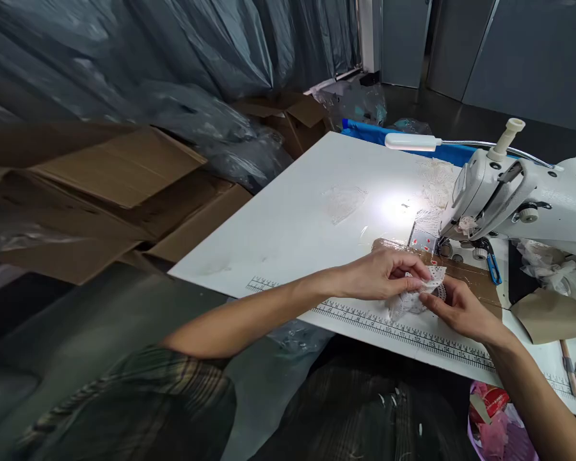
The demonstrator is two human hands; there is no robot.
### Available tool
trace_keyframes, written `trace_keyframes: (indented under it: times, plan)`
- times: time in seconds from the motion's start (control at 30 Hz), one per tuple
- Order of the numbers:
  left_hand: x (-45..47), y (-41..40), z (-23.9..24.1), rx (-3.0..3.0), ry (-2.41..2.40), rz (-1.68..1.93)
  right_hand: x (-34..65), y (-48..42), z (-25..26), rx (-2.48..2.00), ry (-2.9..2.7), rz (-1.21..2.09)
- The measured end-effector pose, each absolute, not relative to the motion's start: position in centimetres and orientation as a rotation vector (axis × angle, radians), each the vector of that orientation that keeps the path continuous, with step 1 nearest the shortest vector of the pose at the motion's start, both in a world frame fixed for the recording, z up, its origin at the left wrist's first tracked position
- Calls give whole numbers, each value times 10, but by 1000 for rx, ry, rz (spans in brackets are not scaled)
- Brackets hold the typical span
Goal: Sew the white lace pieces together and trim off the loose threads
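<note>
On the near side of the sewing machine (537, 198), white lace (406, 306) is pinched by the left hand (386, 274) and the right hand (463, 310), thumbs against fingers, and its thin, bunched folds could be skewed or creased if the two grips are pulled unevenly.

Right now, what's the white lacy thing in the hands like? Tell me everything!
The white lace looks like thin fabric, dotted with little holes. It is bunched and folded, pinched by the left hand and the right hand, near the ruler marks, in front of the sewing machine. Part of it is hidden.
</note>
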State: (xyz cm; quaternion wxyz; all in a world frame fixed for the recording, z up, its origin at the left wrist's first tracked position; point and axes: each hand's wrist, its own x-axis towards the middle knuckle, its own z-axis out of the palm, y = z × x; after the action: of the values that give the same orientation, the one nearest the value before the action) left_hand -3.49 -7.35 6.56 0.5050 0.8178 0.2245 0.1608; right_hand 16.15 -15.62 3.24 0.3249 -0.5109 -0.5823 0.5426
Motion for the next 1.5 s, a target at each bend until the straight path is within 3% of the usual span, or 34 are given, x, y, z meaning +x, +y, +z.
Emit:
trace_keyframes:
  times: [0.2, 0.37, 0.47, 0.63, 0.8, 1.03, 1.23, 1.5]
  plan:
    - [-46, -49, 65, 2221, 793, 521, 178, -149, 29, -1485, -1559, 1518]
    - [-33, -11, 34, 2848, 918, 689, 187, -127, 30, -1903, -1631, 1020]
    - [-19, -4, 10, 3042, 631, 733, 190, -122, 30, -1962, -1650, 868]
    - [-7, -22, -8, 2965, 98, 771, 194, -128, 25, -1892, -1712, 790]
    - [-10, -20, -12, 3008, 122, 755, 191, -135, 21, -1882, -1689, 643]
    - [-7, -19, -14, 2930, 190, 1072, 178, -143, 15, -1825, -1614, 544]
    - [-2, -31, -11, 2909, 106, 904, 166, -143, 14, -1828, -1881, 334]
    - [-4, -26, -15, 2789, 116, 790, 204, -120, 28, -1814, -1982, 528]
